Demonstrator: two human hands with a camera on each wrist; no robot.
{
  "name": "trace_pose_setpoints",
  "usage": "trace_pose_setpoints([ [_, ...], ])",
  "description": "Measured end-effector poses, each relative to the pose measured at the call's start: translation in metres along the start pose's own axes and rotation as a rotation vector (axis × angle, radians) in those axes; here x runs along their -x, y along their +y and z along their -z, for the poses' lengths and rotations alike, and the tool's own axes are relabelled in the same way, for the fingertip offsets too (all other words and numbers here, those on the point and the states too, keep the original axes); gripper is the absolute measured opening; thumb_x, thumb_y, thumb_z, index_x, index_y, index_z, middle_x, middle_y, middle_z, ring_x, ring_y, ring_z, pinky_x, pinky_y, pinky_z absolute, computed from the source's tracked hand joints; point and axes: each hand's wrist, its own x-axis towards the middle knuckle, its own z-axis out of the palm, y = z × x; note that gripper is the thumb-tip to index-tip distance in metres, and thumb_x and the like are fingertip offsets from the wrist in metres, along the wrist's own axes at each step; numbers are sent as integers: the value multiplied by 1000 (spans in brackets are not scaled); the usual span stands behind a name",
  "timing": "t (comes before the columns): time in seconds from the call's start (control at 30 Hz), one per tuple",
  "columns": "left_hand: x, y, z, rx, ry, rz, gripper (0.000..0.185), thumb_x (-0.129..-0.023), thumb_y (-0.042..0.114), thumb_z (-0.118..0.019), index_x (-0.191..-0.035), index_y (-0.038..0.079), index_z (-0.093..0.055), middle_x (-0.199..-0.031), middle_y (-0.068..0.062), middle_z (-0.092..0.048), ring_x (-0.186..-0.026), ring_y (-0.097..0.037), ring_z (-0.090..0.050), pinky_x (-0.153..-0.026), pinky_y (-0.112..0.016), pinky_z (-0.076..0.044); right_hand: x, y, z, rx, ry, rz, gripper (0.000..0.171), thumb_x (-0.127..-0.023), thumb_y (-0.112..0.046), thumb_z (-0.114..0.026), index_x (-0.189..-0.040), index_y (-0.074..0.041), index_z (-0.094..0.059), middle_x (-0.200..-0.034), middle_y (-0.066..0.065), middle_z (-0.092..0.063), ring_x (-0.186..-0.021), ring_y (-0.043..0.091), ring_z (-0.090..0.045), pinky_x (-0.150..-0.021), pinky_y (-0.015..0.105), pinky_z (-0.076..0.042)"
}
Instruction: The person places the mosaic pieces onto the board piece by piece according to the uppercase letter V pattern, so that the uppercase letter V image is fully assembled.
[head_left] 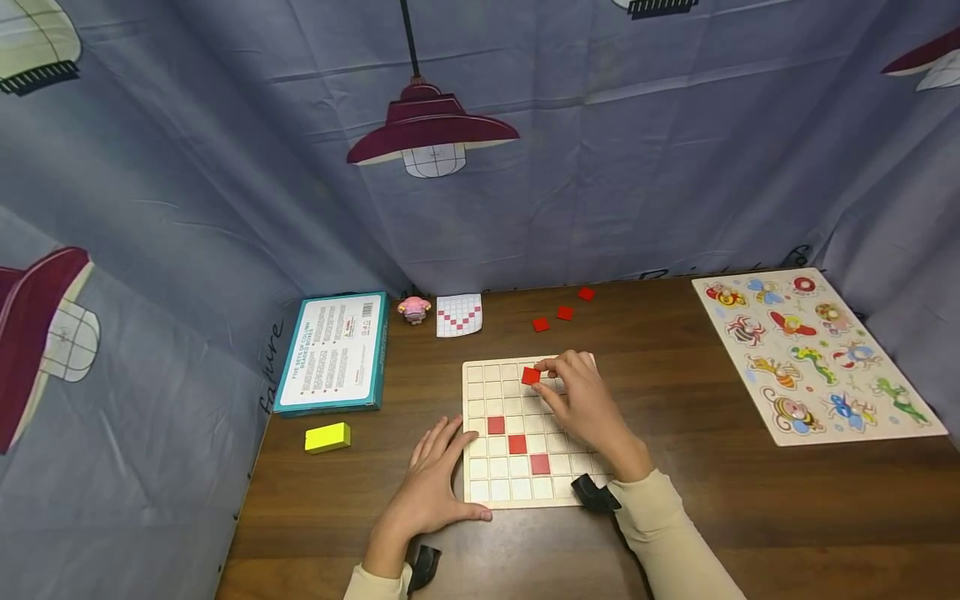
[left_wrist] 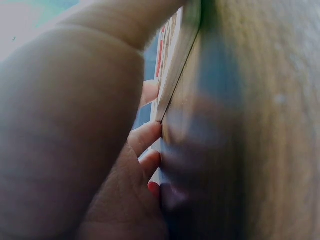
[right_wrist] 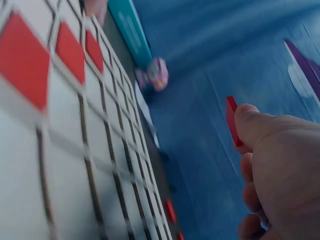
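My right hand (head_left: 588,404) pinches a red square tile (head_left: 530,376) between thumb and fingertips, over the upper part of a wooden grid board (head_left: 480,492). In the right wrist view the held tile (right_wrist: 231,120) is on edge, raised above the board's surface. Three red tiles (head_left: 517,444) sit in board cells, forming a diagonal that runs down to the right. My left hand (head_left: 431,483) lies spread at the board's lower left corner, index finger at the left edge and thumb along the bottom edge. The left wrist view shows fingertips (left_wrist: 147,135) against the board's side.
Three loose red tiles (head_left: 565,313) lie behind the board. A pattern card (head_left: 459,315) and a pink figurine (head_left: 414,310) stand at the back. To the left are a teal-edged box (head_left: 333,354) and a yellow block (head_left: 327,437); an insect picture board (head_left: 817,358) lies right.
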Motion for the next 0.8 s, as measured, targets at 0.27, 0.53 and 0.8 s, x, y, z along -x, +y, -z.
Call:
trace_pose_setpoints([
  [0.27,0,-2,0,-10,5,2,111,-59,64,-91,-152,24,-44,-169,-6,-26,-159,-32,-14,-126,-61,-13,-5,-30,-36,23,-103,33,27,-91,-26,-78,-112,-10,-71,-97,1,-61,-91,19,-49,-83,34,-45],
  [0.53,1,0,0,-23,12,-21,112,-60,64,-90,-153,22,-44,-169,-8,-27,-158,-34,-15,-125,-62,-15,-9,-42,-61,137,-195,48,25,-91,-30,-78,-109,-15,-71,-96,-2,-61,-88,19,-49,-84,35,-45],
  [0.8,1,-1,-1,-45,13,-21,110,-60,64,-90,-152,22,-45,-168,-8,-29,-158,-35,-17,-125,-63,-16,-9,-41,-72,201,-234,48,26,-90,-31,-78,-110,-14,-74,-97,-2,-62,-87,17,-48,-82,34,-45],
])
